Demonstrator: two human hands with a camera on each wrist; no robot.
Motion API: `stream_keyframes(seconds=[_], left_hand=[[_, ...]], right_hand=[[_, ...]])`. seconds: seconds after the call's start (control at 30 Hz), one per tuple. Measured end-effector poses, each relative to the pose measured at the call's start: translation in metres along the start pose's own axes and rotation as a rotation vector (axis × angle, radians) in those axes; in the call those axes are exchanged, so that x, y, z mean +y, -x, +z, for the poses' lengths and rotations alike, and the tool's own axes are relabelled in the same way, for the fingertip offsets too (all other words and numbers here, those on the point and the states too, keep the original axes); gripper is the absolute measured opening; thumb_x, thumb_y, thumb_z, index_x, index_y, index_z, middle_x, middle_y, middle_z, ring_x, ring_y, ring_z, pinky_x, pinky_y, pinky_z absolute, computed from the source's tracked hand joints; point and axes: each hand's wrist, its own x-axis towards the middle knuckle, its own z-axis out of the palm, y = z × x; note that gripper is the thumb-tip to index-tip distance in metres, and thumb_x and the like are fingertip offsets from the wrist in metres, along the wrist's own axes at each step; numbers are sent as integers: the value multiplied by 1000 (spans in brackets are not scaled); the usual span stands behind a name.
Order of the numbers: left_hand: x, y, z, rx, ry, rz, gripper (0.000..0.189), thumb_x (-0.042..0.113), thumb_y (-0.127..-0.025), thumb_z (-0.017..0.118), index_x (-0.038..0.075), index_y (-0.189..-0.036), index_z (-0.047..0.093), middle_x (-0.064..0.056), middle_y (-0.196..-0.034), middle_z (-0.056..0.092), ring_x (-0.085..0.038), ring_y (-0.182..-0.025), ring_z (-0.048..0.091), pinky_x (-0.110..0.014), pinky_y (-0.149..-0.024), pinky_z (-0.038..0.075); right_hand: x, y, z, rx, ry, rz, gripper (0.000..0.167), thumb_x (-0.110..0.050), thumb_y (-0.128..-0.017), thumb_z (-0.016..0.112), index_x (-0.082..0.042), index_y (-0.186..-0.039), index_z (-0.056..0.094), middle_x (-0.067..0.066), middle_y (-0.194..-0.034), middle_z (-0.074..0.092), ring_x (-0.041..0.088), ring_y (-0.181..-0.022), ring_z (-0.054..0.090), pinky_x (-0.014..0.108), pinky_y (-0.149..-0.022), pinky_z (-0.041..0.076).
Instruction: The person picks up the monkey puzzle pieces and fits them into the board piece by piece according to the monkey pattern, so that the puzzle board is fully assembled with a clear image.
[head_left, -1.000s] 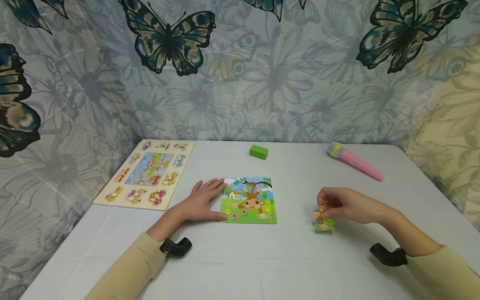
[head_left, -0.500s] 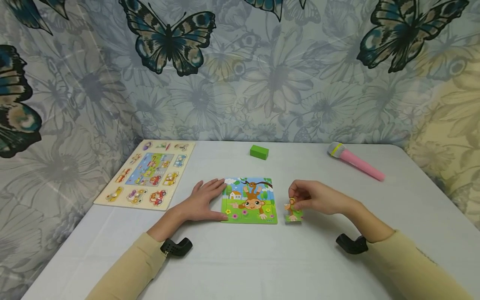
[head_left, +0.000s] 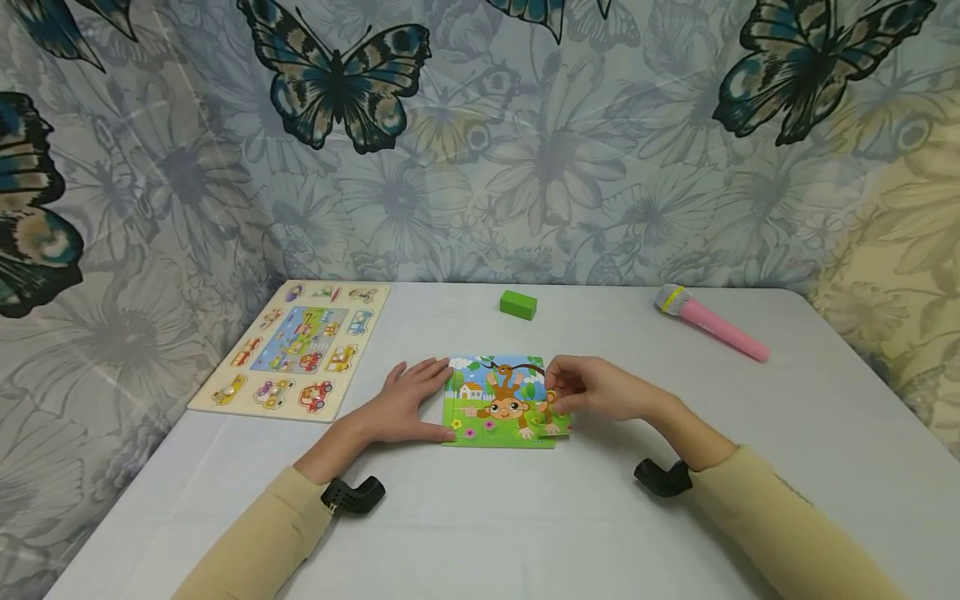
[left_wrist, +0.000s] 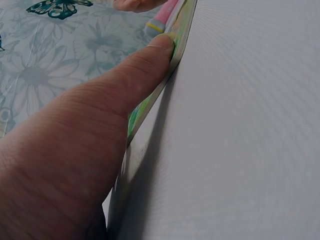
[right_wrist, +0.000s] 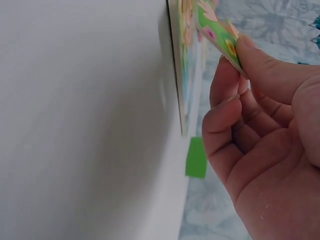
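Observation:
A square monkey puzzle (head_left: pixel 491 429) lies flat on the white table, its picture showing a monkey hanging over grass and flowers. My left hand (head_left: pixel 411 402) rests at its left edge with fingers spread, and in the left wrist view the thumb (left_wrist: pixel 145 62) presses on the rim. Between thumb and fingers, my right hand (head_left: pixel 603 389) pinches a puzzle piece (head_left: pixel 555 423) with part of a monkey and green grass. That piece overlaps the puzzle's right edge in the head view. In the right wrist view the piece (right_wrist: pixel 220 37) is tilted, just above the puzzle board (right_wrist: pixel 185 65).
A cream puzzle board with vehicle pictures (head_left: pixel 285 350) lies at the left of the table (head_left: pixel 480 525). Behind the monkey puzzle stands a green block (head_left: pixel 518 304). A pink toy microphone (head_left: pixel 712 323) lies at the back right, before a butterfly-patterned cloth backdrop (head_left: pixel 555 167).
My right hand has moved left with the puzzle piece, from the table's right side to the monkey puzzle's right edge. My left hand has stayed in place.

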Motion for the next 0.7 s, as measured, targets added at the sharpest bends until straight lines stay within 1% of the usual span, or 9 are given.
stream_keyframes(seconds=[0.13, 0.23, 0.47, 0.6, 0.7], left_hand=[[-1, 0, 0, -3, 1, -1, 101, 57, -83, 76, 3, -158, 33, -11, -165, 24, -32, -152, 14, -61, -117, 0], [-1, 0, 0, -3, 2, 0, 102, 57, -83, 76, 3, -158, 33, -11, -165, 25, -31, -152, 14, -61, -117, 0], [-1, 0, 0, 2, 5, 4, 101, 57, -83, 76, 3, -157, 34, -11, -165, 25, -31, -152, 14, -61, -117, 0], [-1, 0, 0, 4, 6, 3, 101, 57, -83, 76, 3, -157, 34, -11, -165, 25, -32, -152, 14, -61, -117, 0], [-1, 0, 0, 4, 7, 2, 101, 56, -82, 76, 3, -157, 34, -11, -165, 25, -32, -152, 14, -61, -117, 0]], right_hand=[[0, -9, 6, 13, 16, -28, 20, -3, -91, 74, -3, -102, 58, 1, -86, 58, 19, -79, 54, 26, -69, 47], [0, -14, 10, 24, 35, -33, 20, -3, -90, 75, -4, -101, 59, 1, -87, 58, 19, -78, 55, 27, -69, 47], [-3, -22, 18, 27, 99, -7, 20, -7, -90, 77, -7, -99, 59, -1, -83, 57, 17, -77, 55, 28, -68, 46], [-4, -25, 20, 15, 151, 5, 20, -8, -89, 77, -8, -98, 60, -3, -82, 57, 16, -78, 55, 29, -70, 47], [-4, -27, 22, 5, 204, -8, 20, -9, -89, 78, -8, -98, 61, -3, -85, 58, 15, -80, 55, 29, -73, 49]])
